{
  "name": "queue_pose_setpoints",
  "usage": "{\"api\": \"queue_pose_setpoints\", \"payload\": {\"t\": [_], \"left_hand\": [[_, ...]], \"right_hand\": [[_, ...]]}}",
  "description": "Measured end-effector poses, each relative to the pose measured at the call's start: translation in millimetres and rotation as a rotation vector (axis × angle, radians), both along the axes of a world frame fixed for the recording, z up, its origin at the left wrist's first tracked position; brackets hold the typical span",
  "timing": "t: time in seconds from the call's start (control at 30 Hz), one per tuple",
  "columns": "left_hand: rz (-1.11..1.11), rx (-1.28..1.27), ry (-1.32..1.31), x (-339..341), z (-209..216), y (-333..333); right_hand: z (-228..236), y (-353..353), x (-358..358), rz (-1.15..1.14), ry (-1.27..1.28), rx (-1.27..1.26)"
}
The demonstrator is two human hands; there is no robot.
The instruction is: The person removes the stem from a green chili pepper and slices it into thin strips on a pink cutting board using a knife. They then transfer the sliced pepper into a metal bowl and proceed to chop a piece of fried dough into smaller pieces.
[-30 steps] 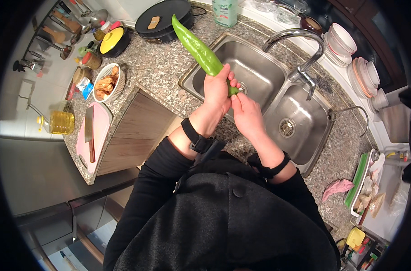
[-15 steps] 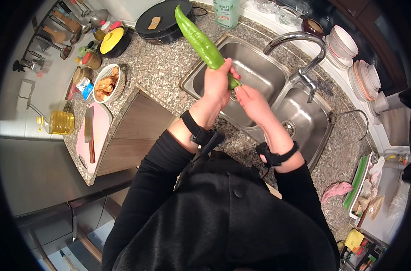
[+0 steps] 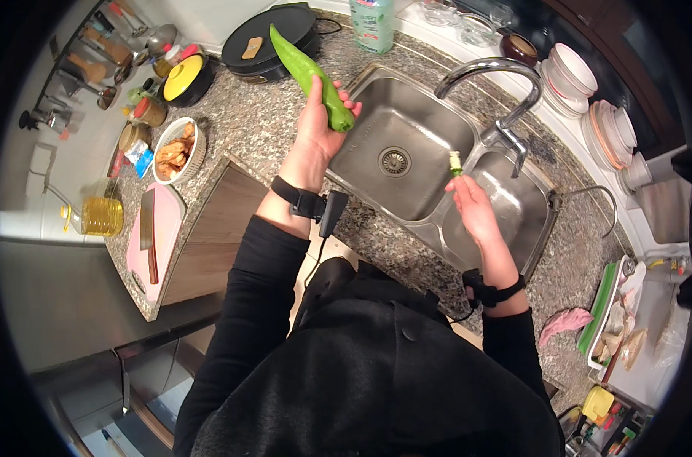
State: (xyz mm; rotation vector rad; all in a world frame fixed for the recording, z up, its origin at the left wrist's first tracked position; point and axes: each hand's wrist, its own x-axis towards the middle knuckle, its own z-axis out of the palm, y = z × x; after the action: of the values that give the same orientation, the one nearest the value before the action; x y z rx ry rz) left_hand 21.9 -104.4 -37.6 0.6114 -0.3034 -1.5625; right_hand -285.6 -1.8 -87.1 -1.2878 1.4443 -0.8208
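A long green pepper rests in my left hand, whose fingers wrap round its thick stem end beside the left edge of the sink. Its tip points up and to the left. My right hand pinches the pepper's green stem, with the pale core sticking up from the fingertips. That piece is apart from the pepper, held over the divider between the two bowls of the steel sink. The chrome faucet arches beyond my right hand.
To the left stand a white basket of brown food pieces and a pink cutting board with a cleaver on it. A black electric pan and a green bottle stand behind. Stacked bowls line the right ledge.
The stem and core have come out of the pepper. My right hand has moved right with them, while my left hand has shifted left with the pepper.
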Motion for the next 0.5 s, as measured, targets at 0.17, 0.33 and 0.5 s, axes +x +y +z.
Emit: {"api": "queue_pose_setpoints", "payload": {"t": [0.17,0.33,0.5], "left_hand": [[0.035,0.021,-0.208,2.8,-16.2,21.3],[0.162,-0.034,-0.593,-5.0,-24.0,37.6],[0.177,-0.402,-0.820,-35.6,11.2,19.6]], "right_hand": [[-44.6,-14.0,-14.1,0.199,0.340,-0.112],[-57.1,-45.8,-11.8,0.172,0.040,0.015],[-42.5,-60.6,9.3,0.242,0.153,-0.021]]}}
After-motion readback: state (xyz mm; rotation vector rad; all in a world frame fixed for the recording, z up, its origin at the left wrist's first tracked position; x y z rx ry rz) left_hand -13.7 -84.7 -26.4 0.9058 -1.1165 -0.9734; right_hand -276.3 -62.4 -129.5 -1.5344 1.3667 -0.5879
